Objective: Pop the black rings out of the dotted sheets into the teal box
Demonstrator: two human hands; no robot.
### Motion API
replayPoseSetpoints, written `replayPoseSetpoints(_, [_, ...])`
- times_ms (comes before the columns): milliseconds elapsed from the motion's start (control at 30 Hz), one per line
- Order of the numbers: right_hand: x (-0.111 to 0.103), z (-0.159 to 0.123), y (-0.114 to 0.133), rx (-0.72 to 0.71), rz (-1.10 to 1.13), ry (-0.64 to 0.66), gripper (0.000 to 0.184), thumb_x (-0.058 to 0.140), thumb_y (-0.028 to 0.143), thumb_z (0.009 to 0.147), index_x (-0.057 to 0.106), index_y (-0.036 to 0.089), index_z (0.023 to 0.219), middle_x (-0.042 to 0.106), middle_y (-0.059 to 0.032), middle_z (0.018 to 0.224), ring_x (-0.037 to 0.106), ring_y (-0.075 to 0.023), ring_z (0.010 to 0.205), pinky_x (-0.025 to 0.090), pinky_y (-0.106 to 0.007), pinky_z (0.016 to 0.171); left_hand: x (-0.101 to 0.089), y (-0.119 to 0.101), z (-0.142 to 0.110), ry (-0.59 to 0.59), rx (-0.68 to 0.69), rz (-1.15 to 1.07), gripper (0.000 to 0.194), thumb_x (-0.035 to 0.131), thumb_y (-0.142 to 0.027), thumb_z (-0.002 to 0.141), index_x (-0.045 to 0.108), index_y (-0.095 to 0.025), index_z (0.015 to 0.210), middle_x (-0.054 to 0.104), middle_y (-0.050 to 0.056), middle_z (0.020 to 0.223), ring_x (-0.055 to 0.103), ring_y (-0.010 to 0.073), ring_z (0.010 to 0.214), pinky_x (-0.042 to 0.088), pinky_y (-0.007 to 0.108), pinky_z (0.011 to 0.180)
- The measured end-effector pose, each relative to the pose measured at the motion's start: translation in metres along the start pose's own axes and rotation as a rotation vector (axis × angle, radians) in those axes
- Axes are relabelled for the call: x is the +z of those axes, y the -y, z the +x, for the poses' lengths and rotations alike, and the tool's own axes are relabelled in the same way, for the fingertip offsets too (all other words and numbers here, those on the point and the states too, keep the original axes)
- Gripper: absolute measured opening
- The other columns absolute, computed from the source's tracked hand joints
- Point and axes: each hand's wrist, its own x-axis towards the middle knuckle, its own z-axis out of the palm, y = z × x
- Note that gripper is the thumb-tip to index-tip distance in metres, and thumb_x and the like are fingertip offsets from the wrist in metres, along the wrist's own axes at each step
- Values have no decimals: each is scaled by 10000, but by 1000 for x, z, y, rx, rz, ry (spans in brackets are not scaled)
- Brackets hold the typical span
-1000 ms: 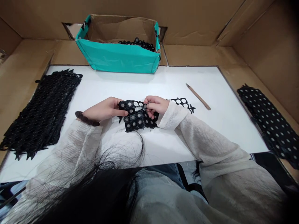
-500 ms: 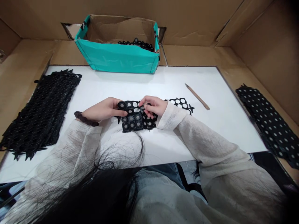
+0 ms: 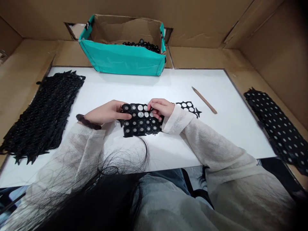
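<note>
A black sheet [image 3: 139, 123] punched with round holes and rings lies on the white board [image 3: 168, 86] in front of me. My left hand [image 3: 108, 112] holds its left end, thumb and fingers closed on the edge. My right hand [image 3: 160, 108] is curled over the sheet's upper right part, fingertips pinching at one ring. The sheet's far right end [image 3: 189, 107], with empty holes, sticks out past my right wrist.
A teal-covered cardboard box [image 3: 122, 59] with black rings inside stands at the back. A thick stack of black sheets [image 3: 45, 112] lies at left, a stack of emptied sheets [image 3: 276, 123] at right. A wooden stick [image 3: 204, 100] rests on the board, right of my hands. Cardboard walls surround the workspace.
The sheet, bent up under my right hand a second ago, now lies flatter. My right fingers have shifted slightly along its top row. My left hand has stayed in place.
</note>
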Motion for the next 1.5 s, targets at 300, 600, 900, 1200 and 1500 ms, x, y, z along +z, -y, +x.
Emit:
replayPoseSetpoints(300, [5, -8, 7, -150, -167, -80, 249, 380, 288, 932, 400, 197, 702, 424, 72, 467, 306, -47, 373, 243, -181, 387, -6, -4, -6, 105, 70, 115, 241, 667, -323, 741, 657, -160, 919, 689, 19, 922, 610, 158, 844, 489, 266, 764])
replayPoseSetpoints(600, [43, -31, 9, -243, -892, -79, 279, 347, 313, 937, 468, 170, 730, 543, -25, 709, 467, -119, 651, 352, -276, 666, -3, -5, -3, 111, 77, 34, 228, 653, -257, 730, 684, -183, 943, 698, 11, 886, 614, 149, 821, 470, 280, 791])
replayPoseSetpoints(900, [53, -25, 1, -234, -1155, -116, 390, 333, 497, 923, 519, 155, 899, 611, -71, 792, 522, -154, 656, 287, -285, 564, 1, -1, 1, 89, 129, 59, 198, 663, -296, 731, 682, -160, 874, 694, 13, 881, 594, 134, 780, 457, 268, 766])
replayPoseSetpoints(1200, [46, -23, 4, -259, -1123, -5, 293, 323, 363, 935, 515, 146, 890, 615, -73, 845, 501, -142, 690, 340, -279, 648, 6, -1, 5, 131, 109, 34, 270, 639, -266, 742, 684, -178, 992, 700, 22, 904, 604, 147, 806, 461, 294, 802])
replayPoseSetpoints(1500, [35, -21, 6, -309, -867, 24, 207, 340, 186, 886, 400, 183, 688, 455, 17, 663, 401, -99, 618, 313, -245, 631, 1, -4, 2, 179, 59, -64, 96, 652, -206, 719, 682, -163, 799, 692, 7, 799, 590, 121, 709, 458, 265, 741])
